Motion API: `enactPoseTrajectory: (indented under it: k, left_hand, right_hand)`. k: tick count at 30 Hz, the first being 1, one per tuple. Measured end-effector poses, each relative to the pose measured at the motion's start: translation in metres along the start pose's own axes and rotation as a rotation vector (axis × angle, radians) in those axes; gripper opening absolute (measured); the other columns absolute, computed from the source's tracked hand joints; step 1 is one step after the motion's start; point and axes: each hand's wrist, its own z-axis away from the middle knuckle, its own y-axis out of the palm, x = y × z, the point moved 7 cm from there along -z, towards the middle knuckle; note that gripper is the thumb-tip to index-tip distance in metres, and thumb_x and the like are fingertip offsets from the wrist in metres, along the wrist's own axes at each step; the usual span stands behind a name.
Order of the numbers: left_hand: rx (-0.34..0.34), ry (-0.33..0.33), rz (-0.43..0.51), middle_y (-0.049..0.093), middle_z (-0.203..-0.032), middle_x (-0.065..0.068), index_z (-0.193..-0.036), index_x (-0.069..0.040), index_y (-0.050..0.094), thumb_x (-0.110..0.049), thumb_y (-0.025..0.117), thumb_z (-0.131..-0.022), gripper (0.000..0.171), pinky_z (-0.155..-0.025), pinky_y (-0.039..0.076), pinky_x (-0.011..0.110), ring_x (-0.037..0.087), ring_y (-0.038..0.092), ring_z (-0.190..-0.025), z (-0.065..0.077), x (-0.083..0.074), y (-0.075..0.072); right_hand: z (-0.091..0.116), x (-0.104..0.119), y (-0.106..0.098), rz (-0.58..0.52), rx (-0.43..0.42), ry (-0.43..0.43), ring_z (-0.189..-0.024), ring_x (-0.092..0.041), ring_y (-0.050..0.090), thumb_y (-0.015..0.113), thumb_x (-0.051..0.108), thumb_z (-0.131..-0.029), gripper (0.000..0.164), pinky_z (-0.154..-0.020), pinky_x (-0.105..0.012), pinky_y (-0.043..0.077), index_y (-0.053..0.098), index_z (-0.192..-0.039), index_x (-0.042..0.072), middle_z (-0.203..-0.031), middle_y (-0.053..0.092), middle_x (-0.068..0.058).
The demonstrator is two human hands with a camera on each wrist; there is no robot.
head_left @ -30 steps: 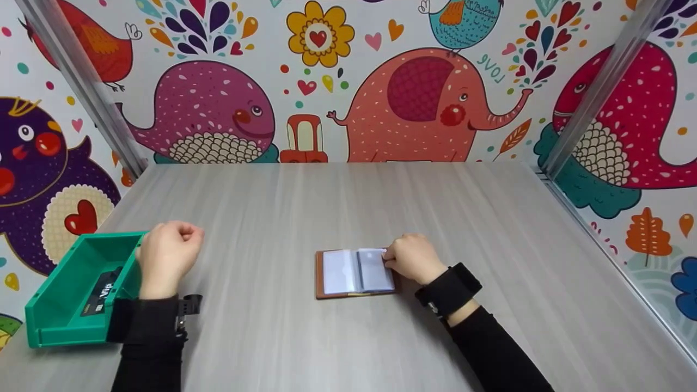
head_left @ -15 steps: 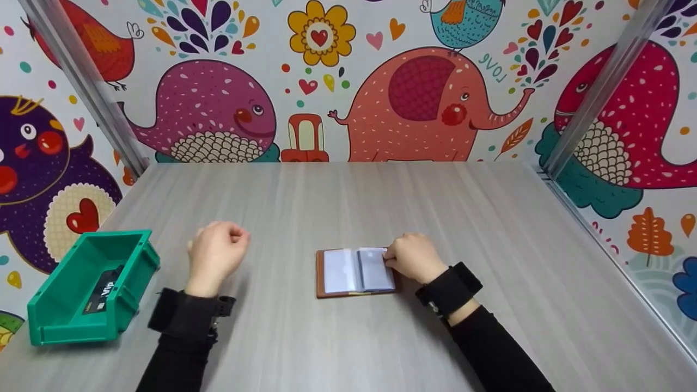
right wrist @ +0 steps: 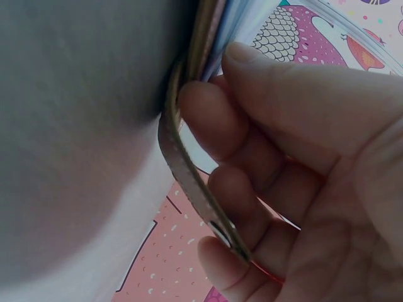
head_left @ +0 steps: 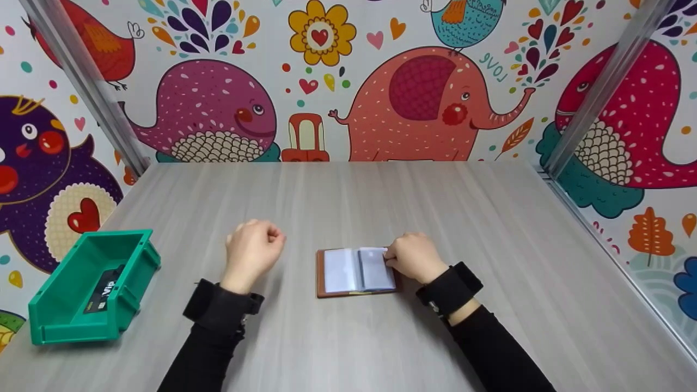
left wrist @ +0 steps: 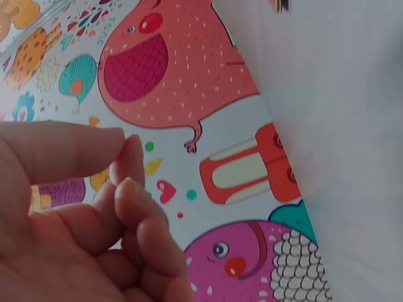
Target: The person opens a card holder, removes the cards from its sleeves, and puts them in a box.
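The left hand (head_left: 254, 255) curls, seemingly empty, while the right hand (head_left: 415, 258) pinches the right-hand pages (head_left: 375, 270) of the card holder (head_left: 342, 272) spread on the tabletop (head_left: 348, 343), where a loosened pinch might let those thin leaves flip shut.

- Tabletop (head_left: 326, 348) across the lower frame, wall (head_left: 375, 22) behind.
- Bin (head_left: 76, 334) at lower left; card (head_left: 102, 294) inside, near its right side.
- Holder (head_left: 338, 272) just below centre, on the tabletop.
- Left fingers (left wrist: 160, 248) between bin and holder.
- Right fingers (right wrist: 211, 116) at holder's right edge.
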Motion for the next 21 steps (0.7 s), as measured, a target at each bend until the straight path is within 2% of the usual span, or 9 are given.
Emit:
enactPoseTrajectory:
  k: [7,13,21]
  left_hand:
    - [0.024,0.036,-0.023,0.066,-0.085,0.008,-0.082,-0.006,0.071,-0.015,0.07,-0.086,0.01,-0.078,0.036,0.048,0.031,0.057,-0.084,0.0,-0.014,0.019]
    - [0.071,0.061,-0.027,0.064,-0.083,0.005,-0.078,-0.009,0.07,-0.013,0.07,-0.084,0.007,-0.077,0.036,0.046,0.028,0.055,-0.082,0.003,-0.025,0.036]
    - [0.101,0.141,-0.097,0.064,-0.08,0.004,-0.075,-0.011,0.072,-0.013,0.073,-0.082,0.007,-0.07,0.036,0.043,0.027,0.056,-0.076,0.011,-0.034,0.055]
  right_hand:
    - [-0.001,-0.001,0.001,0.008,0.014,0.012,-0.069,-0.026,0.061,0.084,0.011,-0.073,0.008,-0.067,-0.046,0.047,0.077,-0.071,0.014,-0.073,0.07,0.0]
    - [-0.001,-0.001,0.002,0.0,0.006,0.011,-0.071,-0.028,0.063,0.085,0.011,-0.072,0.008,-0.068,-0.047,0.047,0.08,-0.078,0.014,-0.079,0.073,-0.003]
    - [-0.001,-0.001,0.001,0.001,-0.006,-0.004,-0.071,-0.027,0.064,0.086,0.011,-0.072,0.008,-0.068,-0.047,0.048,0.08,-0.077,0.014,-0.077,0.073,-0.002]
